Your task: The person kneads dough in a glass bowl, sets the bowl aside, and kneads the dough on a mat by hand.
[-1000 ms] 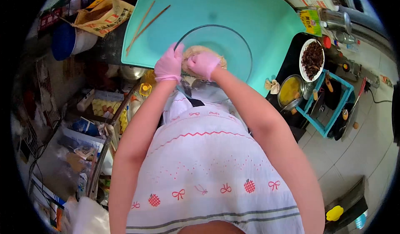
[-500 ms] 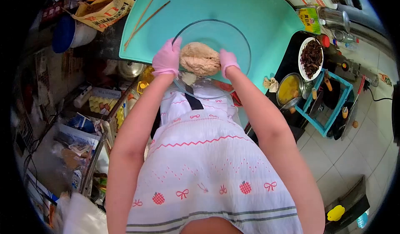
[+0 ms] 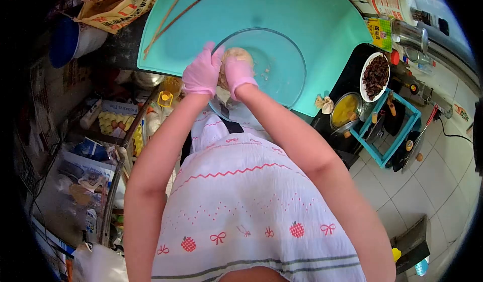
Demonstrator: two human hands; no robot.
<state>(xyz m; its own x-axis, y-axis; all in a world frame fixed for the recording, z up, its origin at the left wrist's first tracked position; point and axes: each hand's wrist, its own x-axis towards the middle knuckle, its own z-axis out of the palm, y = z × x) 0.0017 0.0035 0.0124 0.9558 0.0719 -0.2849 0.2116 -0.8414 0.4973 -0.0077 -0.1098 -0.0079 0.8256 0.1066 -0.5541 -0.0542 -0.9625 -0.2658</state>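
A clear glass bowl (image 3: 297, 88) stands near the front edge of a turquoise mat. Inside it, against the left wall, is a lump of pale dough (image 3: 239, 56), partly covered by my hands. My left hand (image 3: 200, 75), in a pink glove, is closed on the bowl's left rim, beside the dough. My right hand (image 3: 238, 75), gloved in pink too, reaches into the bowl with its fingers curled over the dough; the fingertips are hidden. Small dough scraps stick to the glass right of this hand.
Two chopsticks (image 3: 173, 23) lie on the turquoise mat (image 3: 322, 25) at the upper left. To the right are a white dish of dark pieces (image 3: 375, 77), a pan with yellow contents (image 3: 346, 108) and a blue rack (image 3: 385, 156). An open paper bag (image 3: 118, 8) stands far left.
My right hand has moved left from the dough's right side onto the dough. The dough now sits against the bowl's left side and looks more bunched. My left hand stays at the rim.
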